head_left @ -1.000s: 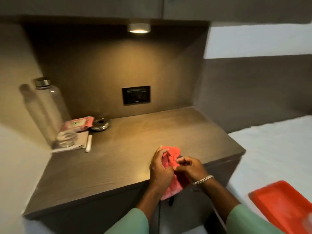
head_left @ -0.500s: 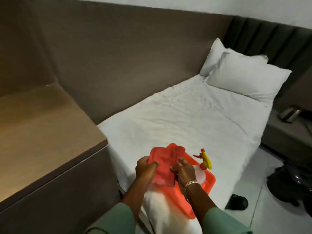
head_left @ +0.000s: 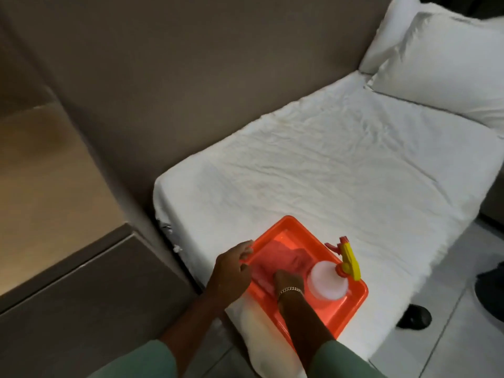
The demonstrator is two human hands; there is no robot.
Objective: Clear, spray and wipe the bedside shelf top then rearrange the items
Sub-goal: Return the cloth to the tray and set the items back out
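On the near corner of the bed, an orange tray is seen, set on the white sheet and overhanging the mattress edge a little toward the camera. A red cloth is laid flat inside the tray, on its left half; cloth and tray are close in colour and the frame is blurred, so the cloth's outline is hard to trace. The right hand is placed on the cloth, back of hand up; its fingers are folded under and mostly hidden, so it cannot be told whether they press flat or pinch the fabric. A chain bracelet is worn at that wrist. The left hand is held at the tray's left rim, fingers loosely curled with the tips at or on the rim; a firm grip cannot be confirmed. A spray bottle with white body and yellow-red trigger head is seen in the tray's right part, just beside the right hand; upright or tilted is unclear from above. The bedside shelf top is cut off at the left edge, only a bare corner shown. Two white pillows are cropped at top right. A dark object on the floor is not identifiable.
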